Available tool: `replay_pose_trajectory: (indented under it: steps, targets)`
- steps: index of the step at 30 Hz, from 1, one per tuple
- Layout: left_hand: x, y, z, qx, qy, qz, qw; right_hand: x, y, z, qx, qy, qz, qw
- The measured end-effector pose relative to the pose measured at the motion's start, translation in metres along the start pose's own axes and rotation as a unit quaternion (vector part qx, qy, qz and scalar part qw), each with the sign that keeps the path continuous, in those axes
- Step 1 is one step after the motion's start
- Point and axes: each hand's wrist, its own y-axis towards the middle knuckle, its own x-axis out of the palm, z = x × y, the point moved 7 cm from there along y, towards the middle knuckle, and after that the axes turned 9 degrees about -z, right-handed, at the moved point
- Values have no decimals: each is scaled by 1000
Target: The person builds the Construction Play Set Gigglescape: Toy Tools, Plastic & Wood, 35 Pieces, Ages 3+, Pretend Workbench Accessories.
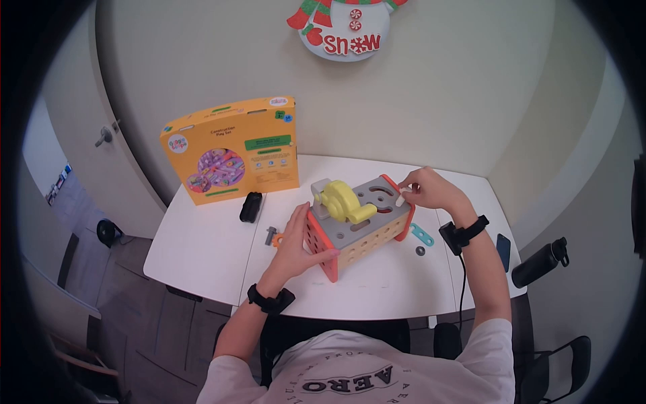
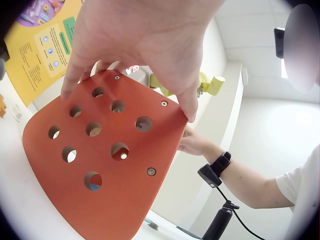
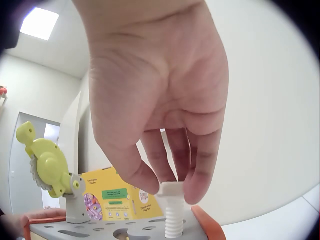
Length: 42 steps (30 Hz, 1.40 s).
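Observation:
A toy workbench with a grey top (image 1: 370, 202) and red end panels (image 2: 100, 145) stands on the table. The left hand (image 1: 293, 249) grips its near-left end panel, fingers over the top edge and thumb at the side. At the opposite end, the right hand (image 3: 160, 100) pinches the head of a white threaded screw (image 3: 174, 220) between thumb and fingers. The screw stands upright at the grey top, beside the other red panel. A yellow-green toy saw (image 1: 341, 202) is mounted on the top, between the hands.
A yellow box (image 1: 232, 151) stands at the back left, with a black tray (image 1: 251, 207) before it. A grey bolt (image 1: 270, 236) and orange piece lie left; a teal strip (image 1: 422, 234) and grey ring (image 1: 420, 251) lie right. A phone and black bottle (image 1: 538, 264) are far right.

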Motion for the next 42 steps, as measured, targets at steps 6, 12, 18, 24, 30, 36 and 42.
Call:
replay_pose_trajectory:
  steps: [6,12,18,24,30,36,42]
  targets:
    - [2,-1,-7,-14,12,-5,1000,-1,3,4,-50,49,11,997]
    - [0,-2,-9,-11,22,-3,1000,2,9,-8,58,-64,11,996]
    - [1,-3,-11,-16,30,-7,999,13,16,2,88,-123,57,987]
    - [-1,-3,-9,-15,28,-6,999,21,22,4,71,-116,122,983]
    - [-2,-5,-9,-11,37,-4,999,20,15,-10,-65,-5,167,984]
    - [-2,-5,-9,-15,33,-8,999,16,7,-12,-33,-13,118,992]
    - [-4,-7,-5,-13,42,-4,999,5,-12,-7,-53,59,39,996]
